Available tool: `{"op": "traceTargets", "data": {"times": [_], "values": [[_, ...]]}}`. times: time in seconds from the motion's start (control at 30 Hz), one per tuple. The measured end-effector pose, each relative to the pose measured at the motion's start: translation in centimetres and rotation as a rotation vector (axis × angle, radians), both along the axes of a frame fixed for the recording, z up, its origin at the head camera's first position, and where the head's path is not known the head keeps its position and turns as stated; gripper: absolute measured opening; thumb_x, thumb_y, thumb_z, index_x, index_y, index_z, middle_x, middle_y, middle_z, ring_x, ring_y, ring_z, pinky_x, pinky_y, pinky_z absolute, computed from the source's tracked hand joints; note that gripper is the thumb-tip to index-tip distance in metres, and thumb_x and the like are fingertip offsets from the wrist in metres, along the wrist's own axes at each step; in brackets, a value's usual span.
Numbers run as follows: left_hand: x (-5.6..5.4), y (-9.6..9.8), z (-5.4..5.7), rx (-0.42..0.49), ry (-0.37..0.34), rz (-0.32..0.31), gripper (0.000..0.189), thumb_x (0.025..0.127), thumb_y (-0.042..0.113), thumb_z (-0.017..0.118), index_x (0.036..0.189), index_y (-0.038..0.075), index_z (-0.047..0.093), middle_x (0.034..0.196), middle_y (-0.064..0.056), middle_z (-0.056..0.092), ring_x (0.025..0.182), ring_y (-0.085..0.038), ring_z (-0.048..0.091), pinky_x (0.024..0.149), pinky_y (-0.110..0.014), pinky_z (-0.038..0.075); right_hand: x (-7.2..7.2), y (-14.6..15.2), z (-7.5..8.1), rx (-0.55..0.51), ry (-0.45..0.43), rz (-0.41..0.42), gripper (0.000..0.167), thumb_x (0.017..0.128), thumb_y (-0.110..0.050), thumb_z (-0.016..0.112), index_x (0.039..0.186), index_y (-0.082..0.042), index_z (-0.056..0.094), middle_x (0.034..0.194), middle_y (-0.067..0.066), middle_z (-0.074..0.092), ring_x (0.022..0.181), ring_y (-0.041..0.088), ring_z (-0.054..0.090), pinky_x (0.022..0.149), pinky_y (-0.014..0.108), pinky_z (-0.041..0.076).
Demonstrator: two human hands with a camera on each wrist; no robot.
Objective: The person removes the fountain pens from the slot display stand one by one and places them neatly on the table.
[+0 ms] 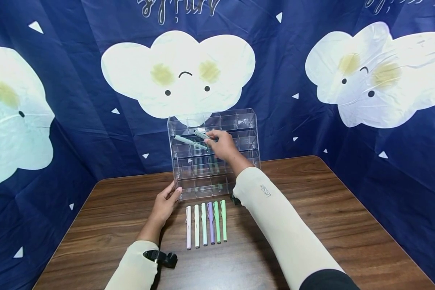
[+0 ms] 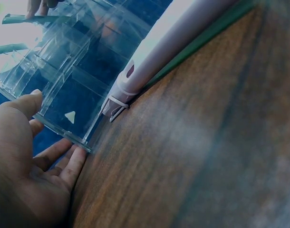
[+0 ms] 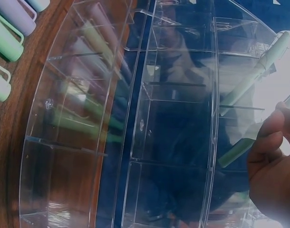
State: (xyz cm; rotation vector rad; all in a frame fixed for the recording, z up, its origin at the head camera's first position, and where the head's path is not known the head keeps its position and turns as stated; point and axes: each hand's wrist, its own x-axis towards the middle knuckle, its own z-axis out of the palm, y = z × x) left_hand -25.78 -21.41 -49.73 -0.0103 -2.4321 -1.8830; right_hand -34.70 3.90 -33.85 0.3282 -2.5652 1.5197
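Note:
A clear acrylic organizer [image 1: 199,194] with rows of small compartments stands on the table. My left hand [image 1: 164,203] steadies its lower left corner, thumb at the front edge and fingers at the bottom and side, as the left wrist view shows. High on the organizer, my right hand [image 1: 222,146] pinches a pale green pen [image 1: 201,134], tilted, with its lower end among the compartments [image 3: 235,153]. Another pale green pen [image 1: 188,141] leans slantwise in the compartments just left of that hand. In the right wrist view this leaning pen [image 3: 259,71] lies above the held one.
Before the organizer, several capped pens lie in a row: pinkish white [image 1: 188,227], cream [image 1: 197,226], pale mint [image 1: 204,224], purple [image 1: 211,222] and green [image 1: 217,222]. The wooden table [image 1: 311,201] meets a blue cloth [image 1: 279,137] with white clouds behind it.

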Motion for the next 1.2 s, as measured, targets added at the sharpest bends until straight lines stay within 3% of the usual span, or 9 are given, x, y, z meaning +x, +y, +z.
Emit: {"op": "traceTargets", "data": {"times": [0.13, 0.53, 0.8, 0.9, 1.1, 1.2], "values": [[-0.1, -0.1, -0.1, -0.010, -0.003, -0.005, 0.062, 0.113, 0.032, 0.064, 0.169, 0.016, 0.043, 0.165, -0.020, 0.054, 0.135, -0.019, 0.061, 0.091, -0.006, 0.051, 0.0, -0.1, 0.2, -0.035, 0.009, -0.002, 0.029, 0.109, -0.022, 0.070, 0.137, -0.015, 0.073, 0.133, 0.011, 0.068, 0.053, 0.015, 0.055, 0.058, 0.037, 0.057], [-0.2, 0.0, -0.2, -0.003, 0.000, -0.005, 0.061, 0.113, 0.031, 0.064, 0.169, 0.017, 0.043, 0.165, -0.019, 0.054, 0.135, -0.020, 0.060, 0.092, -0.007, 0.052, 0.4, 0.1, 1.6, -0.122, 0.057, 0.006, 0.026, 0.110, -0.024, 0.069, 0.134, -0.015, 0.073, 0.133, 0.010, 0.065, 0.052, 0.014, 0.053, 0.056, 0.031, 0.052], [-0.2, -0.1, -0.2, 0.015, 0.010, 0.005, 0.060, 0.112, 0.028, 0.065, 0.168, 0.017, 0.045, 0.163, -0.019, 0.056, 0.112, 0.006, 0.061, 0.094, -0.011, 0.054, 0.5, 0.0, 2.5, -0.189, 0.129, 0.021, 0.031, 0.109, -0.023, 0.069, 0.138, -0.013, 0.072, 0.134, 0.010, 0.066, 0.050, 0.012, 0.049, 0.052, 0.028, 0.051], [-0.2, -0.1, -0.2, 0.013, 0.011, 0.000, 0.060, 0.113, 0.028, 0.064, 0.168, 0.017, 0.044, 0.164, -0.018, 0.055, 0.114, 0.005, 0.061, 0.096, -0.012, 0.055, 0.6, -0.1, 2.9, -0.232, 0.158, 0.031, 0.032, 0.109, -0.022, 0.070, 0.139, -0.010, 0.071, 0.132, 0.011, 0.065, 0.051, 0.012, 0.050, 0.052, 0.028, 0.050], [-0.2, -0.1, -0.2, 0.001, 0.013, 0.004, 0.060, 0.113, 0.029, 0.064, 0.168, 0.017, 0.044, 0.165, -0.018, 0.055, 0.124, -0.007, 0.062, 0.096, -0.012, 0.054, 1.8, -0.7, 3.8, -0.270, 0.252, 0.012, 0.030, 0.109, -0.022, 0.071, 0.136, -0.010, 0.074, 0.127, 0.010, 0.067, 0.071, 0.012, 0.064, 0.055, 0.026, 0.051], [-0.2, 0.0, -0.2, 0.000, 0.013, 0.006, 0.060, 0.113, 0.028, 0.064, 0.168, 0.016, 0.044, 0.163, -0.020, 0.056, 0.124, -0.008, 0.062, 0.094, -0.011, 0.054, 2.3, -1.0, 4.3, -0.307, 0.291, 0.018, 0.031, 0.109, -0.022, 0.070, 0.137, -0.010, 0.073, 0.130, 0.011, 0.066, 0.069, 0.013, 0.063, 0.057, 0.026, 0.052]]}}
